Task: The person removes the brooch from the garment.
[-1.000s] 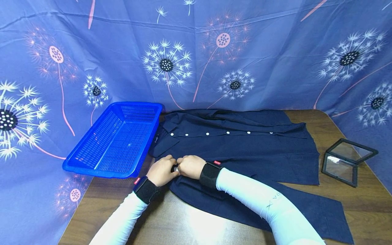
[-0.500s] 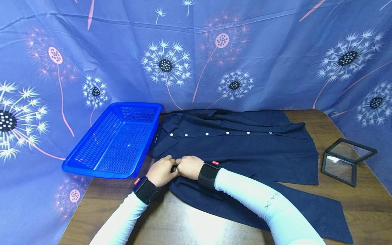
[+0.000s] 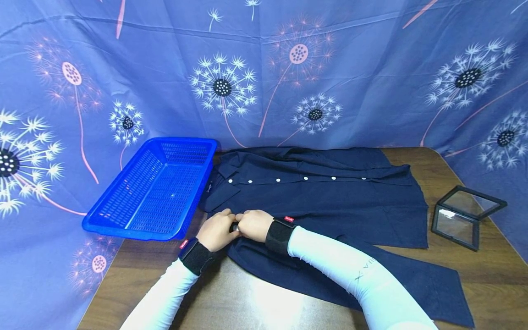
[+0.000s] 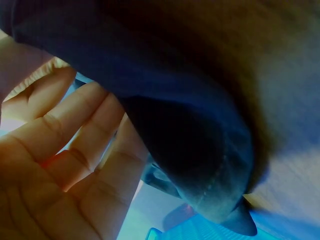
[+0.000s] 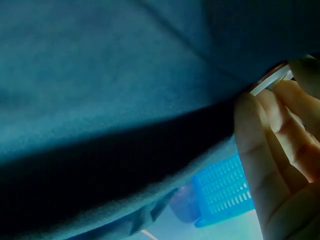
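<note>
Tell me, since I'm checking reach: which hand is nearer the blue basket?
Left. The left hand rests on the dark shirt just beside the blue basket and its near corner; the right hand lies farther along the shirt, touching the left.

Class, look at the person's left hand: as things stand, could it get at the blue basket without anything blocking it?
Probably yes. The left hand is at the shirt edge, beside the blue basket, with nothing between them.

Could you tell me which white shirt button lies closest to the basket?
The leftmost button, just under the collar; the others run rightward along the shirt, away from the blue basket.
</note>
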`<state>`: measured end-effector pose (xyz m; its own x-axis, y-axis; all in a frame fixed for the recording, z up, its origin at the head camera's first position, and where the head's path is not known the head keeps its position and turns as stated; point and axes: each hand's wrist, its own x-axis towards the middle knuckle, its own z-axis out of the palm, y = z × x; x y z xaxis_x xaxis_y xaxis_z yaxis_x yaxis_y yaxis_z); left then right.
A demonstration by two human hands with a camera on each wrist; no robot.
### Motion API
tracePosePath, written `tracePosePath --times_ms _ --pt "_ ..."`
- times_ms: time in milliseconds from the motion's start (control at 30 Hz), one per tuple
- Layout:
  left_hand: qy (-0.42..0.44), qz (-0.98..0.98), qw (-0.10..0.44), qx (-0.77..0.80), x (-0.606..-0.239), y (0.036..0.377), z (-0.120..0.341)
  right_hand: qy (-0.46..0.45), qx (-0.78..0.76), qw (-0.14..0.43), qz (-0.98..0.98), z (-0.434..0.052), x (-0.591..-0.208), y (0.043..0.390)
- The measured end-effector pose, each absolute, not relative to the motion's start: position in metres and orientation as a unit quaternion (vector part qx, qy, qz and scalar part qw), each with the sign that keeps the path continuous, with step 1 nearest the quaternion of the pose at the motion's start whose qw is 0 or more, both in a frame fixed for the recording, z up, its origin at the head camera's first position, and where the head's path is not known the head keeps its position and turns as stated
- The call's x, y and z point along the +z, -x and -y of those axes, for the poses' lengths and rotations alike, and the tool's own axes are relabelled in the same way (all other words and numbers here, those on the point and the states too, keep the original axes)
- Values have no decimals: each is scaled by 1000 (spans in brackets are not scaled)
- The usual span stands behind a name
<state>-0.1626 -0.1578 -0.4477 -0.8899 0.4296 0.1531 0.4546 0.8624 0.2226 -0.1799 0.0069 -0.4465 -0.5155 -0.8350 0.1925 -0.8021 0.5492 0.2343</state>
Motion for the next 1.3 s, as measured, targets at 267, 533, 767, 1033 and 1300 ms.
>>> tracePosePath --times_ms 267,533,767,1033,1300 --pt "228 965 46 -123 -447 162 158 -472 -54 152 867 -7 -446 180" --pt "233 964 45 -120 -447 163 158 -477 -34 132 868 -9 -448 182" --pt "237 963 49 -121 -446 162 158 -477 -22 117 871 -9 -448 184" --pt "236 963 45 -123 -446 162 158 -490 -7 94 866 -11 -445 184" --pt "233 964 43 -120 -447 163 158 -498 -5 92 862 -11 -447 186"
